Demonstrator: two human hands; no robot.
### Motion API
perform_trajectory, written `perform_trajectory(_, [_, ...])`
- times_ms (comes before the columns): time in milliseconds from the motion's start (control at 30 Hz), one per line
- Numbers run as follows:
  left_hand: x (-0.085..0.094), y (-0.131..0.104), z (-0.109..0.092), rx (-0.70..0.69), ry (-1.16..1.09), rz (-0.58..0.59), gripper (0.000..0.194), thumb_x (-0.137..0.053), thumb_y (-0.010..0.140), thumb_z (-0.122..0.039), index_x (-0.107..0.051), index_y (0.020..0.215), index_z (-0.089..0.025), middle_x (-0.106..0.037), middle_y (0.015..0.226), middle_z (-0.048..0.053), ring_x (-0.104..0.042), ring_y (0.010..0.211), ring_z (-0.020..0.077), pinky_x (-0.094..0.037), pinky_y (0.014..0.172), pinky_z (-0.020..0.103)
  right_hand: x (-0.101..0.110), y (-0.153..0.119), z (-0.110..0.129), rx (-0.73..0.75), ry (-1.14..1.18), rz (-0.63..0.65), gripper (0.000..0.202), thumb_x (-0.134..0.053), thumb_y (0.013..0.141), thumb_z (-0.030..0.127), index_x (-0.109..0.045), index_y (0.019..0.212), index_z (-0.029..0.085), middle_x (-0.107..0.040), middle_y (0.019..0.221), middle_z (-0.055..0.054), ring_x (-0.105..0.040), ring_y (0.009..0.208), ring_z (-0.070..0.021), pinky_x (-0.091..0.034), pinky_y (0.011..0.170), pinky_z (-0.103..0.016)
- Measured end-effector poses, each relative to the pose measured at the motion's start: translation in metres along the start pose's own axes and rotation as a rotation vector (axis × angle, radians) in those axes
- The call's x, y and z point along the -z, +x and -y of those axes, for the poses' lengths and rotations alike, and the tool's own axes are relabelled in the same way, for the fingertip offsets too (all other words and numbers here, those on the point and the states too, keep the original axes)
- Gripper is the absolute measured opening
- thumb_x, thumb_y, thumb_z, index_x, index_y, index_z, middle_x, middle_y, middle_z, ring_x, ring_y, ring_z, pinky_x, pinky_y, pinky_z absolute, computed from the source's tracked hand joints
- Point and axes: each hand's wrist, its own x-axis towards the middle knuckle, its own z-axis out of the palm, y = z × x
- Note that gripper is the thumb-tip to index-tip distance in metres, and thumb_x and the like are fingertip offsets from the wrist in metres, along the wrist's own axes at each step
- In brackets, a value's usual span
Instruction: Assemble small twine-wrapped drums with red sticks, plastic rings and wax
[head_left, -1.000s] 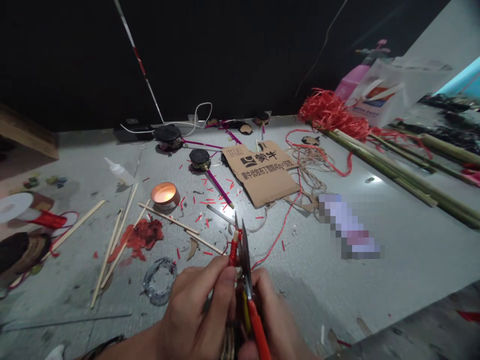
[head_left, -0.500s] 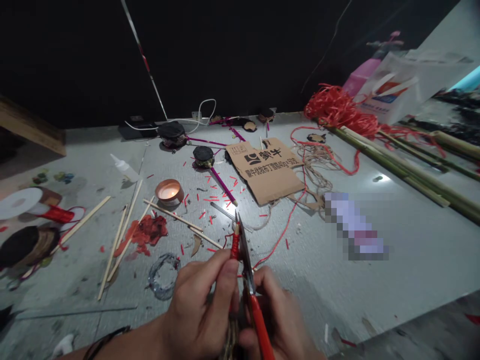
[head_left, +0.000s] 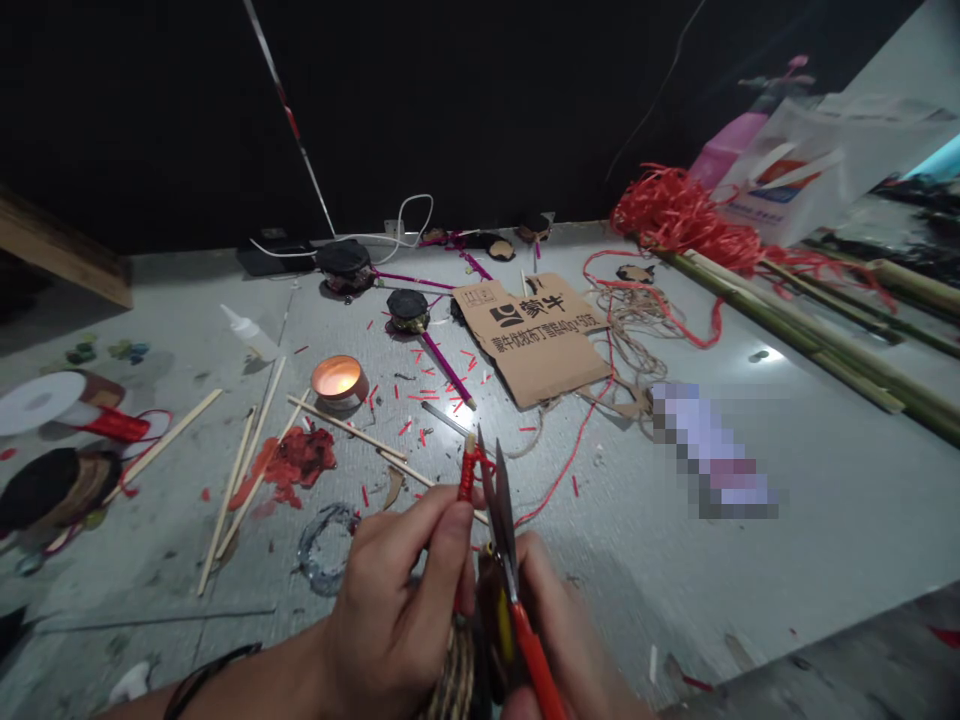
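My left hand [head_left: 409,590] pinches a thin wooden stick wrapped in red cord [head_left: 466,478], its bare tip pointing away from me. Below those fingers, a twine-wrapped body [head_left: 454,680] shows partly at the bottom edge; whether it joins the stick is hidden. My right hand [head_left: 570,630] is closed around red-handled scissors [head_left: 507,535], just right of the stick. Their blades are parted, and a short loose end of red cord lies at the nearer blade. I cannot tell whether the cord passes between the blades.
A lit candle in a tin [head_left: 339,384] burns beside wooden sticks and red wax [head_left: 300,462]. Small drums with purple handles [head_left: 409,310] lie near a cardboard piece [head_left: 536,340]. A cord spool [head_left: 52,400] stands left; bamboo poles [head_left: 795,325] and red strands [head_left: 675,215] lie right.
The scissor blades have spread from nearly closed and shifted slightly right of the stick. The stick's wrapped tip has moved slightly, and the red cord end now shows beside the blades.
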Motion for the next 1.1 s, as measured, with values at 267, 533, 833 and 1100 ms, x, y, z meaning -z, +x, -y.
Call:
perform_trajectory(267, [-0.002,-0.007,-0.001,-0.050,0.079,-0.007,0.035,-0.041,0.108,-0.011,-0.056,0.078,-0.021,-0.055,0.055,-0.007,-0.057,0.046,0.0063,-0.044,0.050,0.019,0.000,0.005,0.018,0.109,0.057,-0.019,0.061,-0.062,0.087,0.083,-0.039,0.103,0.029,-0.065,0.068,0.005,-0.059,0.052,-0.0156,-0.040,0.047,-0.027])
perform_trajectory(533, [-0.001,-0.004,0.000,-0.062,0.065,-0.013,0.032,-0.041,0.108,-0.010,-0.054,0.080,-0.020,-0.056,0.059,-0.007,-0.057,0.047,0.0060,-0.044,0.050,0.018,-0.006,0.005,0.011,0.246,0.114,-0.055,0.067,-0.055,0.089,0.092,-0.042,0.101,0.028,-0.059,0.063,0.005,-0.051,0.046,-0.0128,-0.033,0.043,-0.024])
perform_trajectory(833, [-0.002,-0.006,0.005,-0.094,0.123,-0.056,0.027,-0.042,0.107,-0.010,-0.060,0.089,-0.020,-0.058,0.059,-0.006,-0.060,0.049,0.0074,-0.047,0.050,0.017,-0.009,0.006,0.010,0.195,0.171,-0.046,0.069,-0.060,0.084,0.094,-0.046,0.096,0.027,-0.060,0.062,0.005,-0.049,0.043,-0.0104,-0.033,0.039,-0.022])
perform_trajectory(1100, [-0.003,-0.006,0.005,-0.134,0.085,0.051,0.030,-0.043,0.104,-0.005,-0.053,0.081,-0.022,-0.052,0.059,-0.007,-0.053,0.045,0.0062,-0.040,0.045,0.018,-0.010,0.005,-0.002,0.121,0.139,-0.087,0.077,-0.067,0.075,0.096,-0.045,0.106,0.029,-0.068,0.069,0.002,-0.063,0.052,-0.0175,-0.046,0.047,-0.028])
